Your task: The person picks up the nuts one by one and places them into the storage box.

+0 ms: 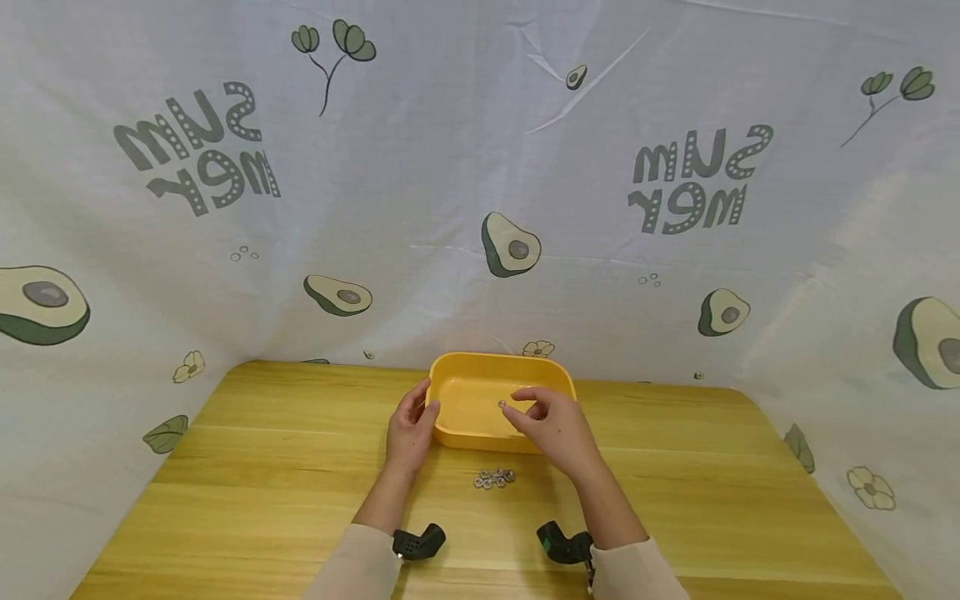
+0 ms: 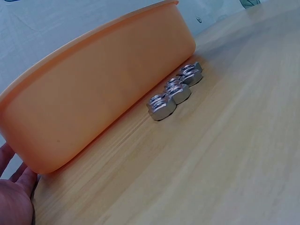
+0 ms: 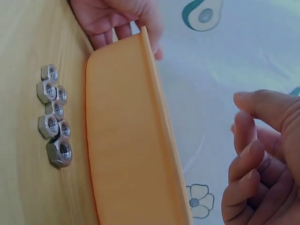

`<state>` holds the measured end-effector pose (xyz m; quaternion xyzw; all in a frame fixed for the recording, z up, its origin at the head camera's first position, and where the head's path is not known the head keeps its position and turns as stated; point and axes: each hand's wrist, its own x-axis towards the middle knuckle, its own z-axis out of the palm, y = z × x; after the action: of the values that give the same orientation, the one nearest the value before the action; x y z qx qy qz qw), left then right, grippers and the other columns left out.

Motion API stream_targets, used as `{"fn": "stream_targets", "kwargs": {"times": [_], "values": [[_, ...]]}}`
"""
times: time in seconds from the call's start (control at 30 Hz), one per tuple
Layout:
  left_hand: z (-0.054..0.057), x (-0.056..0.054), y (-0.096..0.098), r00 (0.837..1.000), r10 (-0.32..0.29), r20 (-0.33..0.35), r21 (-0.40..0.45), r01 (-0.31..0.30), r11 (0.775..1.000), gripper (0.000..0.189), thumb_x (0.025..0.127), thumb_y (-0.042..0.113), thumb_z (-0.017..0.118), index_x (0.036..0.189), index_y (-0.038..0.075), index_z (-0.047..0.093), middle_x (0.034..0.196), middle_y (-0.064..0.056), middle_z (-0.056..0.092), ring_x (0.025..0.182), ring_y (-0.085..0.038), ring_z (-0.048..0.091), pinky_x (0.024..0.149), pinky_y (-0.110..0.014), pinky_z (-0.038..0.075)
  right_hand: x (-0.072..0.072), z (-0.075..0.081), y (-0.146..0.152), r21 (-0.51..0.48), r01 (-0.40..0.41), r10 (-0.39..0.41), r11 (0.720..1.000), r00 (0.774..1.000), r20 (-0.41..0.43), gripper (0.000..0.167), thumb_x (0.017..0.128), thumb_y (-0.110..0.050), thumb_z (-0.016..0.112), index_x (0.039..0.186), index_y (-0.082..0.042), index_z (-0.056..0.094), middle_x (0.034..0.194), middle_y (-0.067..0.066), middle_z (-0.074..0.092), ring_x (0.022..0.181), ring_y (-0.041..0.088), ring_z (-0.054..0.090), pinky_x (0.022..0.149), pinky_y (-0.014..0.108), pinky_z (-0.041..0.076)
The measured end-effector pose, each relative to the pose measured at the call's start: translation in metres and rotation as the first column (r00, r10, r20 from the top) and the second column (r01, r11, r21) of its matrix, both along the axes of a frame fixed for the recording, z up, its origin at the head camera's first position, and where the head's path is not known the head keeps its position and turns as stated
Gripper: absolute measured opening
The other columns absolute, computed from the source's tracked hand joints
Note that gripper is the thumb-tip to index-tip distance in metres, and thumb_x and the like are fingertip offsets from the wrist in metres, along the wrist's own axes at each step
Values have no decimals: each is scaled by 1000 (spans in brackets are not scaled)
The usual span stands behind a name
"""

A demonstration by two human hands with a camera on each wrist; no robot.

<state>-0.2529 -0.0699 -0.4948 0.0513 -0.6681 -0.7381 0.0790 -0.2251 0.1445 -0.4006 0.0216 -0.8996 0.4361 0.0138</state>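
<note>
A yellow plastic bin [image 1: 487, 443] stands on the table. My left hand [image 1: 409, 432] grips its left end, thumb over the rim and fingers along the outer wall; the right wrist view shows this hand [image 3: 115, 16] too. Over the bin's right part is my right hand [image 1: 557, 423], thumb and forefinger apart. A small metal nut [image 1: 502, 404] appears just off the thumb tip, over the bin; whether it touches the thumb I cannot tell. No nut shows at the right hand [image 3: 267, 159] in its wrist view. Several hex nuts [image 3: 55, 110] lie clustered in front of the bin.
The wooden table [image 1: 300, 467] runs out to both sides of the bin. Behind it hangs a white cloth [image 1: 420, 183] printed with avocados, close to the bin's far side. A black wrist camera [image 1: 420, 542] sits at the left sleeve, another camera [image 1: 562, 546] at the right.
</note>
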Motion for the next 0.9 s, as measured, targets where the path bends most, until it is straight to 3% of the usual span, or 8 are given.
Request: {"fn": "stream_targets", "kwargs": {"times": [0.33,0.47,0.63,0.77,0.9], "values": [[0,-1,-1,999,16,34,3,-16,1000,47,102,15,60,148,11,54,152,-16,53,143,-36,48,118,-49,42,20,-8,10,-44,-7,12,999,995,102,33,89,-29,80,117,-13,75,67,3,60,58,17,48,49,26,37],[0,-1,-1,1000,14,28,-1,-14,1000,46,102,14,60,148,10,54,153,-16,53,142,-36,49,117,-49,43,23,-19,21,-80,-141,154,987,971,182,31,89,-28,79,113,-9,75,69,2,61,60,15,50,51,25,39],[-1,-3,-1,1000,13,23,3,-13,1000,46,102,15,60,148,11,54,154,-15,52,143,-35,48,117,-49,43,23,-37,32,-157,-307,339,939,905,257,32,90,-22,78,114,-2,72,76,2,62,67,14,54,56,24,44],[-2,-3,-2,1000,9,13,-9,-9,1000,46,103,14,59,148,9,53,154,-17,51,142,-37,48,116,-50,43,21,-49,34,-195,-316,361,928,891,275,33,90,-20,78,117,-1,71,78,2,62,68,14,55,57,24,46],[-2,-2,-2,1000,3,23,-13,-3,1000,47,103,15,59,148,10,53,154,-17,51,143,-37,48,117,-51,43,22,-57,34,-180,-297,337,938,904,265,34,89,-18,78,118,-1,71,77,2,61,66,13,53,55,22,44]]}}
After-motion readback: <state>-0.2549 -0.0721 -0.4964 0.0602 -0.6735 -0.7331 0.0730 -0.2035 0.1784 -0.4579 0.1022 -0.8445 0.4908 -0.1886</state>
